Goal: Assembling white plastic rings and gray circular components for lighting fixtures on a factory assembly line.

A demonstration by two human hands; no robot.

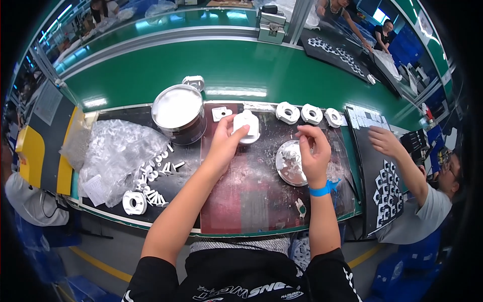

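My left hand (224, 143) is closed around a white plastic housing (246, 127), with the thumb over its near side. My right hand (316, 151) is loosely curled over the right side of a shiny round metal lid (288, 170). A gap shows between its thumb and fingers, and nothing is visible in them. A blue band (324, 189) circles the right wrist. Beyond the hands, three white ring-shaped parts (312, 115) stand in a row. A flat white part (221, 114) lies just past the left hand.
A metal can (177, 108) with white contents stands back left. Nearby are a clear plastic bag (121, 151), loose white plugs (155, 196) and another ring part (135, 203). At right, a co-worker's hand (385, 141) reaches over a black board (370, 176) bearing small parts. A green conveyor (241, 65) runs behind.
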